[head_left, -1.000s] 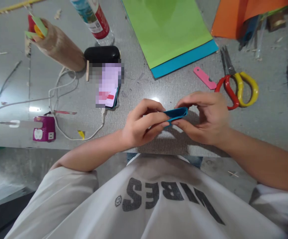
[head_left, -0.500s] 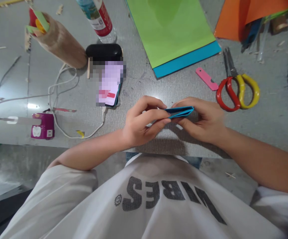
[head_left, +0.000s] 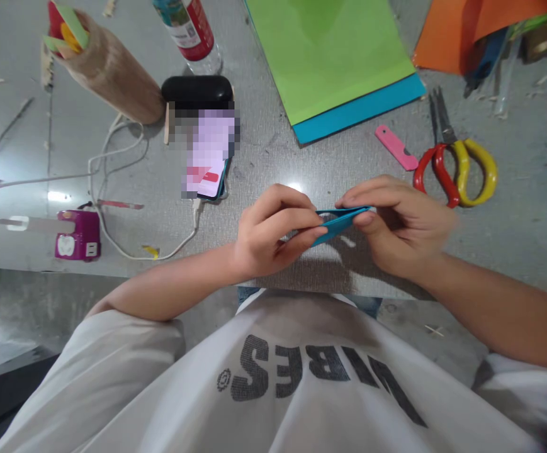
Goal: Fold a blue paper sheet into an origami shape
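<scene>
Blue folded paper (head_left: 340,226), long axis slanting far-right

The folded paper (head_left: 337,229) is before the sheets (head_left: 339,69), phone (head_left: 211,148) to its left, scissors (head_left: 457,171) right

Matt paper and glossy plastic on my finely textured grey tabletop (head_left: 259,157).

At the centre of the frame, my folded blue paper piece (head_left: 342,225) looks smooth, with crisp creases; the flat light-green paper sheet (head_left: 334,63) at upper centre is smooth and matt. At right, the scissors have grey metal blades (head_left: 445,119) and smooth, shiny red and yellow plastic handles (head_left: 462,173). At upper left, the rounded black case (head_left: 196,89) has a soft sheen; the boxy purple plastic block (head_left: 85,236) at left shines. My loose white cloth shirt (head_left: 292,321) is matt and wrinkled below.
</scene>
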Available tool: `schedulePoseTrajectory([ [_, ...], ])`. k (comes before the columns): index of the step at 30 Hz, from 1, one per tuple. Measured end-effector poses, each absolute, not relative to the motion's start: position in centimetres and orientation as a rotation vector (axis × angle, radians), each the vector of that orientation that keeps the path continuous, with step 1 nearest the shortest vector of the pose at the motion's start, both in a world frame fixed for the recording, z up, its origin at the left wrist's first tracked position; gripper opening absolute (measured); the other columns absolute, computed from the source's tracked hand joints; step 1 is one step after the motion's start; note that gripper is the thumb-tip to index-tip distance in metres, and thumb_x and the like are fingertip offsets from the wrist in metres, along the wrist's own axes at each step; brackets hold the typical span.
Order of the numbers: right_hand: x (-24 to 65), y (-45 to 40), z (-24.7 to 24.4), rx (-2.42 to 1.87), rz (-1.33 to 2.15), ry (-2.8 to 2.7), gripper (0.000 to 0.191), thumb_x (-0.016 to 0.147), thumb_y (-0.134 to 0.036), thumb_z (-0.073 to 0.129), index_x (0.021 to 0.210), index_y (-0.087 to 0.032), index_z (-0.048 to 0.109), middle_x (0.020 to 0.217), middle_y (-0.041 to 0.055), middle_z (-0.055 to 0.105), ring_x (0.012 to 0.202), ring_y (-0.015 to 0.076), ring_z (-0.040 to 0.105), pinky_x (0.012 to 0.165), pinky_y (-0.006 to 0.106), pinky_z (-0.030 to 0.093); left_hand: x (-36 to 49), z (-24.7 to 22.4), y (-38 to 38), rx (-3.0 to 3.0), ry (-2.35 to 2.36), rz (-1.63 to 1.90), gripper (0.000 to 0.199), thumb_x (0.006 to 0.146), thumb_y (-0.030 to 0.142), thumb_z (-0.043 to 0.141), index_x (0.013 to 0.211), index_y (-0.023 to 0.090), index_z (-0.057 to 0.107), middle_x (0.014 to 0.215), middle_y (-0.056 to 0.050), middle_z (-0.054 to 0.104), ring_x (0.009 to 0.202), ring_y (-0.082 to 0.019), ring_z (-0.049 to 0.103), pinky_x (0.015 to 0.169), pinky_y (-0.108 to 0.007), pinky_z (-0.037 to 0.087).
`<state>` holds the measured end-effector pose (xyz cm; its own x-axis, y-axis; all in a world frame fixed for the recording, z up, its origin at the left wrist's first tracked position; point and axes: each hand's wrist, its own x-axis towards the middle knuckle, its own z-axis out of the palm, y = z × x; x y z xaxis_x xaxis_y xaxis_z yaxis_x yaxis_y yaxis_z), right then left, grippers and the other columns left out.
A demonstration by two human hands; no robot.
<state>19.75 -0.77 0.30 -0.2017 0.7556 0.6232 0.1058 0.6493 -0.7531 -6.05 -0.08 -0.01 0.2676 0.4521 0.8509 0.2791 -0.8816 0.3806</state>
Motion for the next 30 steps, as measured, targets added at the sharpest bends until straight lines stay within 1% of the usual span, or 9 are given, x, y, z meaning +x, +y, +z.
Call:
schedulePoseTrajectory([
  [4, 19.6, -0.7, 0.0, -0.695, 0.727, -1.678, 0.015, 0.116, -0.037, 0.094, 0.131, -0.038, 0.096, 0.108, 0.0040, 0.095, 0.092, 0.0277, 0.090, 0.079, 0.046, 0.074, -6.3, -0.1, -0.3, 2.385, 0.699, 1.617, 0.019, 0.126, 0.047, 0.084, 0.131, 0.029, 0.079, 0.119, -0.004, 0.085, 0.089, -0.017, 0.080, 0.070, -0.032, 0.066],
  [9, 19.8, -0.8, 0.2, -0.714, 0.766, -1.687, 0.015, 0.119, -0.041, 0.092, 0.133, -0.043, 0.096, 0.110, 0.0040, 0.096, 0.093, 0.0316, 0.091, 0.081, 0.050, 0.075, -6.4, 0.0, -0.2, 2.385, 0.694, 1.621, 0.019, 0.127, 0.047, 0.082, 0.131, 0.028, 0.080, 0.122, -0.005, 0.087, 0.091, -0.017, 0.082, 0.071, -0.033, 0.069],
  [13, 19.7, -0.7, 0.3, -0.700, 0.717, -1.681, 0.016, 0.115, -0.037, 0.096, 0.130, -0.043, 0.098, 0.106, 0.0021, 0.096, 0.088, 0.0294, 0.090, 0.075, 0.049, 0.075, -6.3, -0.1, -0.1, 2.399, 0.673, 1.634, 0.020, 0.128, 0.046, 0.080, 0.131, 0.026, 0.081, 0.121, -0.006, 0.088, 0.091, -0.016, 0.083, 0.072, -0.031, 0.069],
  [17, 19.6, -0.7, 0.4, -0.711, 0.709, -1.677, 0.017, 0.115, -0.034, 0.095, 0.129, -0.043, 0.099, 0.107, 0.0026, 0.097, 0.088, 0.0275, 0.091, 0.075, 0.047, 0.076, -6.3, -0.1, -0.1, 2.378, 0.680, 1.615, 0.018, 0.127, 0.044, 0.083, 0.132, 0.027, 0.081, 0.123, -0.005, 0.088, 0.093, -0.016, 0.084, 0.075, -0.031, 0.070],
  [21, 19.6, -0.8, 0.3, -0.704, 0.727, -1.641, 0.015, 0.111, -0.026, 0.097, 0.122, -0.037, 0.100, 0.105, 0.0039, 0.098, 0.089, 0.0241, 0.091, 0.077, 0.041, 0.074, -6.1, -0.2, 0.0, 2.301, 0.604, 1.617, 0.017, 0.124, 0.036, 0.089, 0.135, 0.026, 0.081, 0.123, -0.005, 0.087, 0.099, -0.016, 0.086, 0.084, -0.030, 0.072],
  [23, 19.6, -0.7, 0.2, -0.717, 0.738, -1.628, 0.011, 0.112, -0.026, 0.097, 0.119, -0.034, 0.100, 0.105, 0.0040, 0.098, 0.090, 0.0235, 0.092, 0.079, 0.039, 0.074, -5.9, -0.4, 0.1, 2.263, 0.583, 1.625, 0.018, 0.123, 0.035, 0.089, 0.136, 0.026, 0.081, 0.121, -0.005, 0.088, 0.101, -0.017, 0.088, 0.085, -0.030, 0.073],
  [25, 19.5, -0.7, 0.2, -0.712, 0.732, -1.626, 0.009, 0.113, -0.028, 0.096, 0.118, -0.034, 0.100, 0.104, 0.0023, 0.097, 0.089, 0.0233, 0.092, 0.079, 0.039, 0.074, -5.6, -0.5, 0.3, 2.243, 0.583, 1.649, 0.019, 0.123, 0.037, 0.089, 0.136, 0.026, 0.081, 0.119, -0.005, 0.089, 0.097, -0.017, 0.087, 0.080, -0.030, 0.072],
  [28, 19.5, -0.6, 0.2, -0.708, 0.742, -1.602, 0.006, 0.115, -0.031, 0.095, 0.117, -0.035, 0.099, 0.101, 0.0007, 0.096, 0.086, 0.0221, 0.091, 0.075, 0.037, 0.073, -5.4, -0.5, 0.5, 2.237, 0.580, 1.663, 0.020, 0.122, 0.038, 0.090, 0.135, 0.025, 0.082, 0.115, -0.005, 0.090, 0.086, -0.015, 0.084, 0.067, -0.027, 0.066],
  [30, 19.4, -0.6, 0.3, -0.744, 0.779, -1.576, 0.005, 0.117, -0.037, 0.095, 0.115, -0.035, 0.099, 0.098, 0.0007, 0.095, 0.083, 0.0214, 0.088, 0.071, 0.037, 0.071, -5.5, -0.4, 0.7, 2.246, 0.554, 1.647, 0.022, 0.122, 0.040, 0.091, 0.133, 0.023, 0.082, 0.113, -0.005, 0.091, 0.084, -0.015, 0.084, 0.065, -0.026, 0.065],
])
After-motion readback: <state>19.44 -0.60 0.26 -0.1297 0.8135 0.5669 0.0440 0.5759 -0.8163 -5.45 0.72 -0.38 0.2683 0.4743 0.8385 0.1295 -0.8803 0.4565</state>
